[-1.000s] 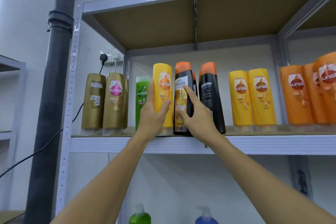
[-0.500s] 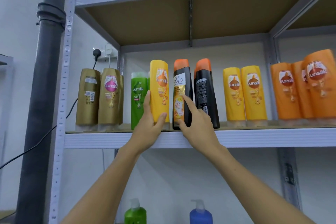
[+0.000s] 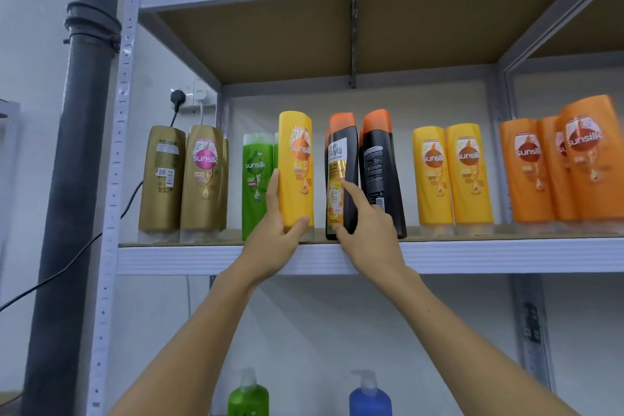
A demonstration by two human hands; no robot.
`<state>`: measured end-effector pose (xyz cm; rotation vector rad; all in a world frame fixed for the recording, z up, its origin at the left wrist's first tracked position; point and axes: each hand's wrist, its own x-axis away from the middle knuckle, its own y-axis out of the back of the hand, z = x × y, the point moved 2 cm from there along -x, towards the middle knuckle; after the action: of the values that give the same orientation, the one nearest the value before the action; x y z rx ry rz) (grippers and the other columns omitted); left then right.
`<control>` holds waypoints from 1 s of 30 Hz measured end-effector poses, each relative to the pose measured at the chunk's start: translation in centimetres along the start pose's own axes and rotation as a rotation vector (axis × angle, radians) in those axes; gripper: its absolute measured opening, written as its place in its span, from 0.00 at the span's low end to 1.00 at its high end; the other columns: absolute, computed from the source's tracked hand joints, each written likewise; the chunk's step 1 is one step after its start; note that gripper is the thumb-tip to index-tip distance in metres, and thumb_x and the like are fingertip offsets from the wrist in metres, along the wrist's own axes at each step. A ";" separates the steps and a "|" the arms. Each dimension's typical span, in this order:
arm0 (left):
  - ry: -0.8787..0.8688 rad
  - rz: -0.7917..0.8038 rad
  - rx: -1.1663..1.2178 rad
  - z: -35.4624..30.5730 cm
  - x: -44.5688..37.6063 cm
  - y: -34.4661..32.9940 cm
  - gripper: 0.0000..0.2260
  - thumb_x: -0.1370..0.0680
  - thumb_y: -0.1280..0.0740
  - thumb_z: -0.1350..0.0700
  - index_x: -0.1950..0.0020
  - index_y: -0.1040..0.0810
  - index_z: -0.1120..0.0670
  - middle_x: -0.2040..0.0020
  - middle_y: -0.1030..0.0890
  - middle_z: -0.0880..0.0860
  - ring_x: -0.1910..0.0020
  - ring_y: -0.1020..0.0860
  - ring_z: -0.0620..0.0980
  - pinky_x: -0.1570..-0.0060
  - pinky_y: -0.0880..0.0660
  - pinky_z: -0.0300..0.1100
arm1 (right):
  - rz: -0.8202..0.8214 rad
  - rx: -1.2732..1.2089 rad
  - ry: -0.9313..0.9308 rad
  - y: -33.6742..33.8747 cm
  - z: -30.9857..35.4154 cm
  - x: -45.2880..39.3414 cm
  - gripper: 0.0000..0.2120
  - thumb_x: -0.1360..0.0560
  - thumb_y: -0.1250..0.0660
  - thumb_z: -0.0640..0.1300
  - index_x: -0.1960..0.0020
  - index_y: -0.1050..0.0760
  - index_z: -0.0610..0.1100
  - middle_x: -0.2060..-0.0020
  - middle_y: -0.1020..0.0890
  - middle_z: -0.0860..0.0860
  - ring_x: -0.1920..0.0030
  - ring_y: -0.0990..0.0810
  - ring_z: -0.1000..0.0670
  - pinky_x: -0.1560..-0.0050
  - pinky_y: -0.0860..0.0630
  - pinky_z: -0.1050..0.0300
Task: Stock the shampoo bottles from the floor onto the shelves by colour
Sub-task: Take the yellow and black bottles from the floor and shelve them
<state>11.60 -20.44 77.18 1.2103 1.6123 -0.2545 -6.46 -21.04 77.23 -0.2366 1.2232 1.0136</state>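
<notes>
A yellow Sunsilk bottle (image 3: 297,172) stands upright on the grey metal shelf (image 3: 202,257), and my left hand (image 3: 275,230) grips its lower part with the thumb in front. Right of it stands a black bottle with an orange cap (image 3: 339,176); my right hand (image 3: 366,230) holds its lower half, index finger straight up its front. A second black bottle (image 3: 380,165) leans just behind. Green bottles (image 3: 256,179) stand to the left, partly hidden by my left hand.
Gold bottles (image 3: 184,179) stand at the shelf's left end, two yellow bottles (image 3: 450,176) and several orange ones (image 3: 557,165) to the right. A green pump bottle (image 3: 248,395) and a blue one (image 3: 369,397) stand below. A dark pipe (image 3: 81,179) runs beside the rack.
Both hands have slid lower on their bottles. The yellow bottle and the front black bottle now stand a little further apart. The view has shifted slightly.
</notes>
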 end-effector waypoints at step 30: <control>-0.171 -0.164 0.180 -10.0 2.9 -8.8 0.46 0.26 0.23 0.50 0.19 0.52 0.41 0.34 0.26 0.40 0.41 0.22 0.39 0.43 0.21 0.40 | -0.271 -0.012 0.084 10.6 -11.1 3.7 0.30 0.23 0.29 0.53 0.23 0.35 0.55 0.30 0.25 0.50 0.31 0.27 0.48 0.33 0.27 0.39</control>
<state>-1.20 -16.09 75.57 1.1582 1.5653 -0.6026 -21.80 -20.31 73.61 -0.4458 1.2233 0.7826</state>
